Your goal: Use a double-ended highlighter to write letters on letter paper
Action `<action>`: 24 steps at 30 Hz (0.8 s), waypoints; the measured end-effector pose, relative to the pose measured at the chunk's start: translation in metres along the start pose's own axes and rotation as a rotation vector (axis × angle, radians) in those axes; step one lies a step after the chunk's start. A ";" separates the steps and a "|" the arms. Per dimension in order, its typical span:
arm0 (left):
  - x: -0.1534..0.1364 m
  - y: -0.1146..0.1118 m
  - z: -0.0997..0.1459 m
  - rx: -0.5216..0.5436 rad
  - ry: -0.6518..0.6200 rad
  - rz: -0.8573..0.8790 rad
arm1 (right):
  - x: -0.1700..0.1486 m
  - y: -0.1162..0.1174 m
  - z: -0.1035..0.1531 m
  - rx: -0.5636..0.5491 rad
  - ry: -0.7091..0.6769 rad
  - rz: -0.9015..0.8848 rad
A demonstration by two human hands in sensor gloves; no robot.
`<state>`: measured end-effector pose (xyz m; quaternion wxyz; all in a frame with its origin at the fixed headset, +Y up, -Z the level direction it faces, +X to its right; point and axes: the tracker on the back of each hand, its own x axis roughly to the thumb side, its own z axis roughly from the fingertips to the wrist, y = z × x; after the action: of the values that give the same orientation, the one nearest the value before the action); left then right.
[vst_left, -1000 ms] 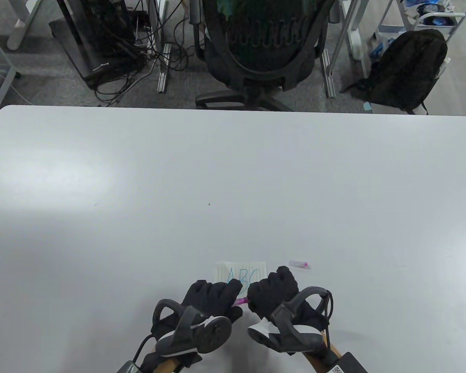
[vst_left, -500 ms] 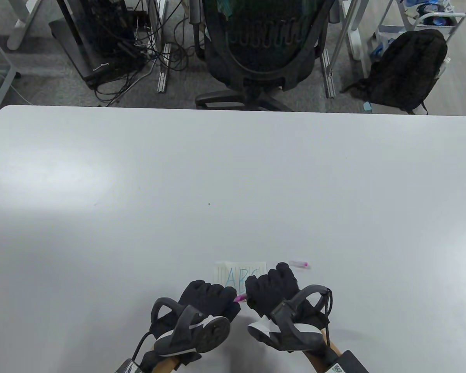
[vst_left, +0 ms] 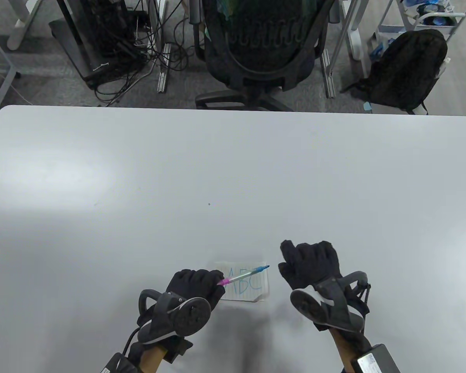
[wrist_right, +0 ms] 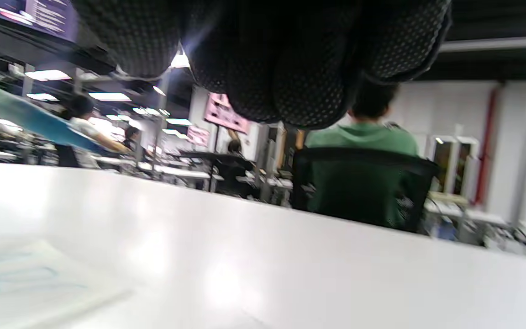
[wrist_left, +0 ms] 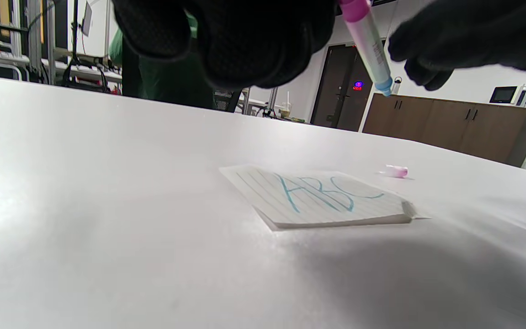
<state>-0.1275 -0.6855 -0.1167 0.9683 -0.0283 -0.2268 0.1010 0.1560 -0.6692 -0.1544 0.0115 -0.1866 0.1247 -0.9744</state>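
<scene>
White worktop carries ABC-lettered paper; left hand pinches the highlighter above it, right hand loosely spread, empty.

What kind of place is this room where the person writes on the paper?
Probably an open office or lab. An office chair stands behind the white table, computer cables lie tangled on the carpet, and the right wrist view shows rows of desks with people under ceiling lights.

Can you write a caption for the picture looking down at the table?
Left hand holds a highlighter over paper marked ABC; right hand hovers beside it.
</scene>
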 end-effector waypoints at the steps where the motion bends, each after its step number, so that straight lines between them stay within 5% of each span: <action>1: -0.002 0.000 0.000 -0.001 0.004 0.011 | -0.005 0.004 -0.001 0.036 0.016 0.005; 6: -0.011 -0.003 -0.003 -0.023 0.021 0.032 | -0.019 0.038 -0.003 0.303 0.033 0.111; 9: -0.016 -0.005 -0.004 -0.037 0.033 0.048 | -0.020 0.056 -0.003 0.355 0.044 0.093; 24: -0.027 -0.011 -0.006 -0.067 0.065 0.074 | -0.018 0.071 -0.006 0.364 -0.005 0.135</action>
<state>-0.1463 -0.7013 -0.1326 0.9692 -0.0723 -0.1973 0.1283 0.1685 -0.7349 -0.1837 0.1107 -0.1752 -0.0416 -0.9774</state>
